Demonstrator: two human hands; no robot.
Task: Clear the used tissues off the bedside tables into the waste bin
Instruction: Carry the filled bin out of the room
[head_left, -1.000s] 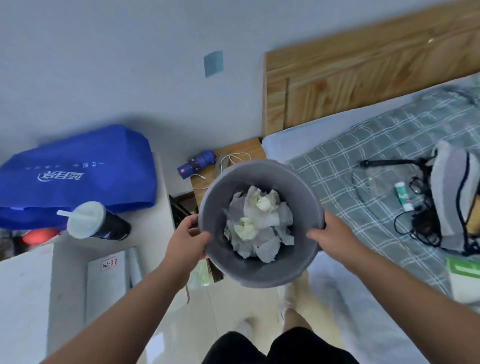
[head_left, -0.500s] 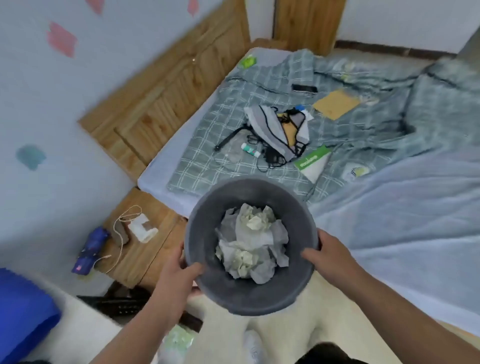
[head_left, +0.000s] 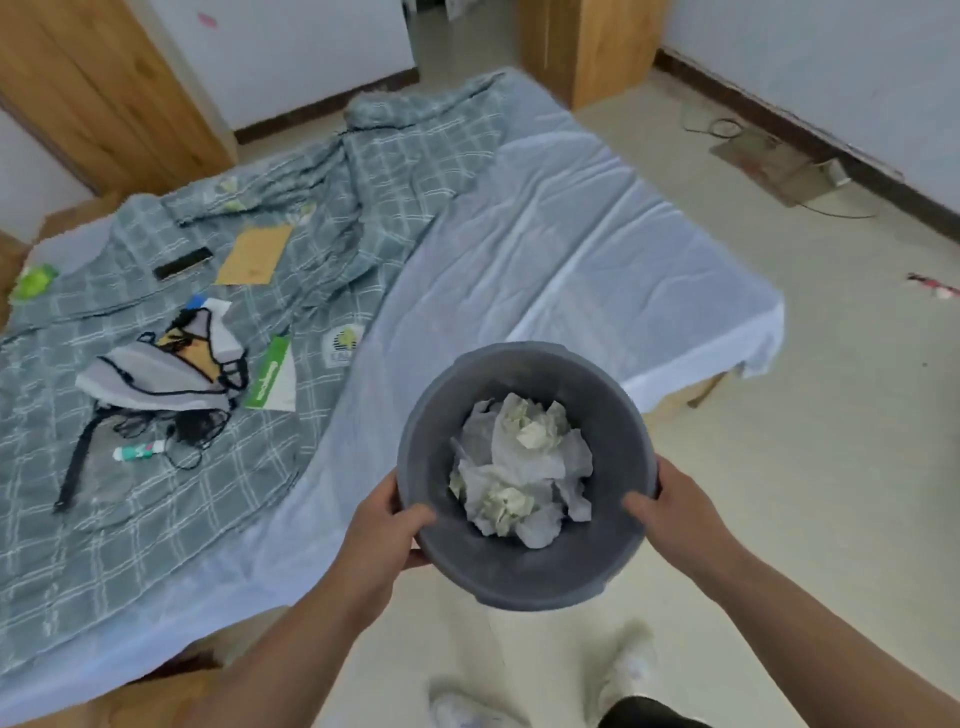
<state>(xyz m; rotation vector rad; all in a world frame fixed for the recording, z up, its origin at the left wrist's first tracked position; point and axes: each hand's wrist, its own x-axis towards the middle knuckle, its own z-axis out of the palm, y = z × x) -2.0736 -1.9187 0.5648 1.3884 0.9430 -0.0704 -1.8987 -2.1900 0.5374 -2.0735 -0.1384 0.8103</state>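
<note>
I hold a round grey waste bin (head_left: 524, 577) in front of me, above the floor beside the bed. My left hand (head_left: 382, 525) grips its left rim with the thumb inside. My right hand (head_left: 675, 512) grips the right rim the same way. Crumpled white and pale yellow tissues (head_left: 519, 467) lie heaped in the bottom of the bin. No bedside table is in view.
A bed (head_left: 571, 218) with a pale blue sheet and a green checked cover fills the left. On it lie a grey bag, cables, a small tube, a green-and-white booklet, a brown envelope and a phone. Beige floor stretches right, with a cable and flat board near the far wall.
The view has swung right, away from the bedside table and headboard toward the foot of the bed and the open floor. Both hands have kept their grip on the bin.
</note>
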